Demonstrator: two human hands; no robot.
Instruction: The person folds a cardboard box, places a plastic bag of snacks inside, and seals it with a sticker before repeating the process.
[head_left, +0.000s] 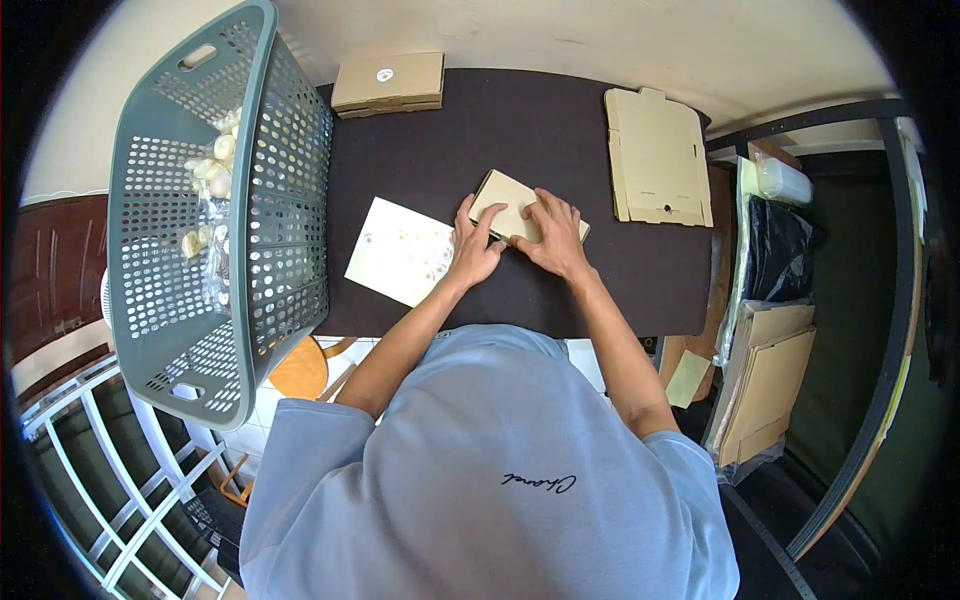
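Observation:
A small brown cardboard box [506, 193] lies closed and slightly turned on the dark table, between both hands. My left hand [474, 246] grips its left side, fingers at the side and top, thumb near the front edge. My right hand [552, 236] holds the box from the right, with fingers bent over the top and thumb at the front edge. Parts of the box are hidden beneath the fingers. Beside my left hand lies a white sheet [398, 250] with small orange flower-like prints, its right edge partly behind the hand.
A grey-green perforated basket [290, 190] with wrapped pale items [218, 175] stands at left. Closed cardboard boxes [390, 84] are stacked at the back; flat cardboard blanks [658, 158] lie at right. A black-framed rack [893, 250] holds more cardboard [768, 385].

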